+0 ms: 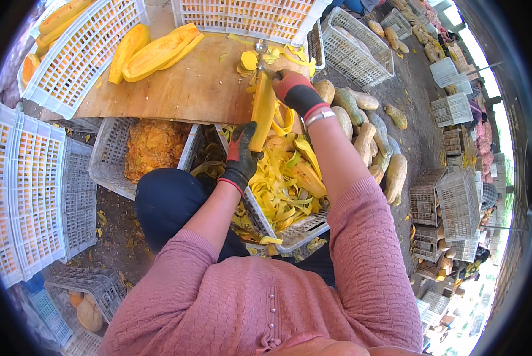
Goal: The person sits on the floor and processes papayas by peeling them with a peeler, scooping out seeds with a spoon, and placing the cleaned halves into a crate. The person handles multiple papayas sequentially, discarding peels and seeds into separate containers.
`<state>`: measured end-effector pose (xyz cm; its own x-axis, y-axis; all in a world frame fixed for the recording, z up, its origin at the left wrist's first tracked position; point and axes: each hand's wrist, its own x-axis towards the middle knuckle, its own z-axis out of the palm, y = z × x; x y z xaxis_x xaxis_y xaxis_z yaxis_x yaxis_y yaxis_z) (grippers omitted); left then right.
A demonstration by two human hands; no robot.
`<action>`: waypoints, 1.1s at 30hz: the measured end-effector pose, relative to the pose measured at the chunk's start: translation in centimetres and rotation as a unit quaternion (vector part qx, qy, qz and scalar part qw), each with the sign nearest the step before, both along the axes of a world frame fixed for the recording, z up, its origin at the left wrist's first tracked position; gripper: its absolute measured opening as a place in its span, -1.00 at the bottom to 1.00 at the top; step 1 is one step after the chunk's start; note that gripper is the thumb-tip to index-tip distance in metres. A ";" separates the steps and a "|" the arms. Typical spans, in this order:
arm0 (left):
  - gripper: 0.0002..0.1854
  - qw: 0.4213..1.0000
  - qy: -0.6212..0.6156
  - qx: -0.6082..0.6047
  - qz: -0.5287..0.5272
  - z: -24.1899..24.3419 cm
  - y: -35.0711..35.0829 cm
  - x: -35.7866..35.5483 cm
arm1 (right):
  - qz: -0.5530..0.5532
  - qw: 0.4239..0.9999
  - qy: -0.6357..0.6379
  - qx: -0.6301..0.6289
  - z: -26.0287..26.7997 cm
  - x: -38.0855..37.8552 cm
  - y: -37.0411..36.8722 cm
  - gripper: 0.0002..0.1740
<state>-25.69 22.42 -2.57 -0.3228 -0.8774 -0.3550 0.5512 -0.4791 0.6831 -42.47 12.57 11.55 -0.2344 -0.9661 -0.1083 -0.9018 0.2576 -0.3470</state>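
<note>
My left hand [243, 153], in a black and red work glove, grips the lower end of a long, peeled yellow squash piece [263, 111]. The far end of the piece points towards a small metal fitting [261, 46] on the wooden board [194, 95]. My right hand [292, 86], gloved alike, is closed at the upper right side of the piece; whatever lies inside its fingers is hidden. A ribbon of peel [285, 122] hangs beside the piece. Below, a crate [266, 224] holds a heap of yellow peelings [277, 191].
Peeled squash halves [161, 53] lie at the board's back left. A crate of orange pulp [112, 169] stands below. White plastic crates [92, 58] flank the board. Unpeeled squashes [364, 142] are piled on the ground at right, before more crates [359, 53].
</note>
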 end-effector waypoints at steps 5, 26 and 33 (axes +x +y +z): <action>-0.66 0.997 0.042 0.057 -0.003 0.7 0.6 -0.1 | -0.031 0.998 -0.004 -0.063 -1.9 4.2 8.1 -0.56; -0.64 0.956 0.184 0.228 -0.006 -2.1 -1.3 0.1 | -0.040 0.974 -0.111 -0.194 -1.6 4.7 20.8 -0.51; -0.65 0.952 0.190 0.239 0.010 -0.7 -1.2 -0.6 | -0.038 0.987 -0.064 -0.144 -2.5 4.6 12.8 -0.56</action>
<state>-26.31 21.19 -3.30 -0.4930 -0.6519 -0.5762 0.7274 -0.6722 0.1381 -37.90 25.33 9.02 -0.3098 -0.9412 0.1347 -0.8273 0.1971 -0.5260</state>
